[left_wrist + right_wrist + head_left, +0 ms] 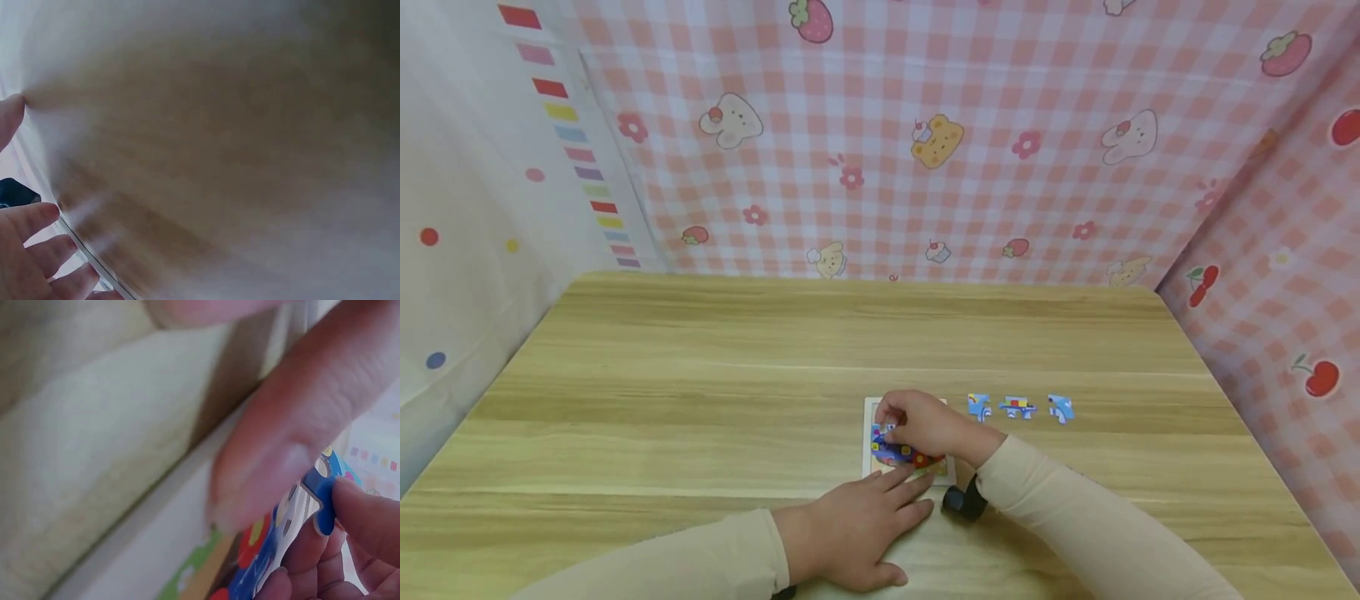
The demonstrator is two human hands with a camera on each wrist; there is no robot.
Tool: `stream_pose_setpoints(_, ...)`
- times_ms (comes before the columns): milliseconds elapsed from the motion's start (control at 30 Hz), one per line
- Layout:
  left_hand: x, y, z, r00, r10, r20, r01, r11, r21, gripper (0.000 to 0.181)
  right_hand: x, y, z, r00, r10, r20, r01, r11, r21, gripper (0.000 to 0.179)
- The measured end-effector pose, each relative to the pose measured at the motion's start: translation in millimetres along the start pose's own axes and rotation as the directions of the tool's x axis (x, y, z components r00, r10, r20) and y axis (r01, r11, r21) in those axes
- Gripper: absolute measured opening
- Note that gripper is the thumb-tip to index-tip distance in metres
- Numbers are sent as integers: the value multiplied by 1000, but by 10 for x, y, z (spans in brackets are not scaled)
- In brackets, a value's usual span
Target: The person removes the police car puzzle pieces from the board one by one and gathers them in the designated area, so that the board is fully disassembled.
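A small jigsaw puzzle in a white-rimmed tray [867, 425] lies on the table, partly covered by both hands. My right hand [934, 427] is over the tray; in the right wrist view its thumb and fingers pinch a blue puzzle piece [323, 495]. The colourful picture below includes red and green parts [255, 540]. Palm down, my left hand [859, 529] spreads its fingers, and their tips rest at the tray's near edge. One left fingertip [262, 481] looms large in the right wrist view. Left fingers [53, 253] also show at the tray's edge in the left wrist view.
Three loose puzzle pieces lie right of the tray: a light blue one [978, 406], one with red and yellow [1018, 407], and another blue one [1062, 408]. A black wrist device [964, 502] sits under the right wrist. Patterned cloth [880, 167] hangs behind the wooden table [700, 350].
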State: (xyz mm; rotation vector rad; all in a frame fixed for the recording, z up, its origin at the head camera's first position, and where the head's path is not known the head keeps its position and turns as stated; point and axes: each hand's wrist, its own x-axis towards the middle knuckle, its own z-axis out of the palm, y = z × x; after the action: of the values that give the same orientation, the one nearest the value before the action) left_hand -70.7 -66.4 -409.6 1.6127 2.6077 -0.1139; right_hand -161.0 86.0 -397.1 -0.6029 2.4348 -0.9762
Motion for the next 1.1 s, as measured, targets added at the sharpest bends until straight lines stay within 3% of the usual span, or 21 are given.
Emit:
stream_pose_setpoints(367, -9, 8, -3, 1000, -15, -19, 16, 1000, 22, 71, -57, 54, -119, 997, -70, -39, 72, 995, 63, 10)
stream_pose_setpoints(733, 4, 3, -8, 1000, -29, 5, 29, 1000, -8, 72, -211, 125, -398, 994, -27, -110, 40, 992, 122, 10)
stream_pose_setpoints(900, 9, 10, -16, 999, -38, 32, 39, 998, -39, 73, -296, 189, -491, 987, -44, -154, 60, 993, 101, 9)
stream_pose_setpoints(1100, 4, 29, -19, 999, -44, 31, 45, 998, -44, 73, -378, 304, -587, 989, -26, -149, 41, 995, 95, 9)
